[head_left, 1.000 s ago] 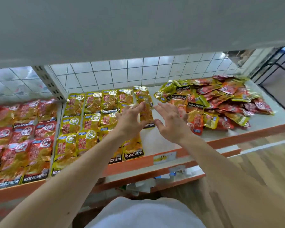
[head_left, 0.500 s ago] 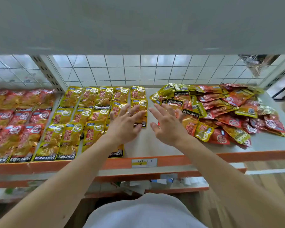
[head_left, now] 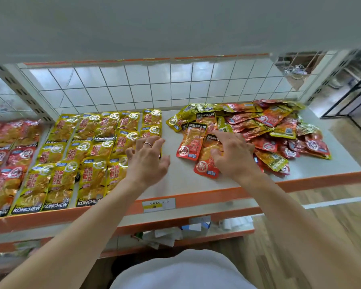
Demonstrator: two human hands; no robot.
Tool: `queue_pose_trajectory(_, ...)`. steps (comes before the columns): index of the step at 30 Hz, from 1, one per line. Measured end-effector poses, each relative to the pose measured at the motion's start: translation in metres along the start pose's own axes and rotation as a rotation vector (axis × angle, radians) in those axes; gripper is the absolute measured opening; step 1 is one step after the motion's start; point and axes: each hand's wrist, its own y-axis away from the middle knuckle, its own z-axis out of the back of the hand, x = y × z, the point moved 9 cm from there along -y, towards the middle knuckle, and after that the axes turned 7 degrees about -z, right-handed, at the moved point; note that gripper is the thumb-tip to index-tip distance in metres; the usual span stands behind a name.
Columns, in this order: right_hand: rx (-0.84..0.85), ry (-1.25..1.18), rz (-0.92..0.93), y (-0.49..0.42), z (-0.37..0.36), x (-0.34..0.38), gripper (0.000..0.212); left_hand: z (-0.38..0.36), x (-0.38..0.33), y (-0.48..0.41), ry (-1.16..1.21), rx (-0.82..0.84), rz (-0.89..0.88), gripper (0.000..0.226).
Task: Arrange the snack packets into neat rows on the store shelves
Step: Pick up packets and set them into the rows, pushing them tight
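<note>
Head | right hand (head_left: 231, 155) moved onto red packet (head_left: 203, 166), fingers loose | left hand (head_left: 148, 161) spread, empty | bare shelf (head_left: 181, 180) between

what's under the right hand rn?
The right hand lies over red packets at the near-left edge of the mixed pile. The palm covers their right parts and the shelf beneath; whether it pinches one is hidden.

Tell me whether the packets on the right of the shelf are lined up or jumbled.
Jumbled: the right-hand pile overlaps at mixed angles, red and yellow together, some upside down.
</note>
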Motion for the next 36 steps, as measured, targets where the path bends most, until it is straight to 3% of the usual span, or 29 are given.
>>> queue_pose_trajectory(4,0.08,0.173,-0.21,0.002,0.006,-0.046,0.063,-0.01,-0.032,-0.009,0.01,0.0,-0.023,0.051)
queue_pose_trajectory(9,0.164,0.253,-0.227,0.007,-0.009,-0.051,0.062,-0.014,-0.053,-0.021,-0.008,-0.008,0.05,0.056)
queue_pose_trajectory(13,0.157,0.187,-0.26,0.004,-0.002,-0.056,0.048,-0.017,-0.058,-0.03,-0.042,0.025,0.049,0.06)
queue_pose_trajectory(17,0.087,0.166,-0.288,0.009,0.015,-0.069,0.026,-0.025,-0.06,-0.034,0.147,0.059,0.109,0.075)
queue_pose_trajectory(23,-0.016,-0.352,-0.409,0.019,0.044,-0.104,0.014,-0.037,-0.083,-0.026,0.399,0.032,0.105,0.075)
queue_pose_trajectory(26,-0.079,-0.539,-0.452,0.024,0.057,-0.117,0.02,-0.042,-0.095,-0.019,0.461,-0.002,0.129,0.067)
queue_pose_trajectory(29,-0.107,-0.689,-0.4,0.03,0.064,-0.119,0.038,-0.033,-0.096,-0.017,0.554,-0.097,0.161,0.044)
queue_pose_trajectory(31,-0.049,-0.773,-0.344,0.031,0.063,-0.112,0.044,-0.022,-0.089,-0.016,0.643,-0.157,0.195,0.031)
queue_pose_trajectory(34,0.116,-1.034,-0.332,0.031,0.048,-0.1,0.035,-0.004,-0.073,-0.017,0.81,-0.238,0.243,0.028)
queue_pose_trajectory(36,0.224,-1.127,-0.296,0.033,0.042,-0.087,0.046,0.01,-0.065,-0.016,0.966,-0.315,0.269,0.023)
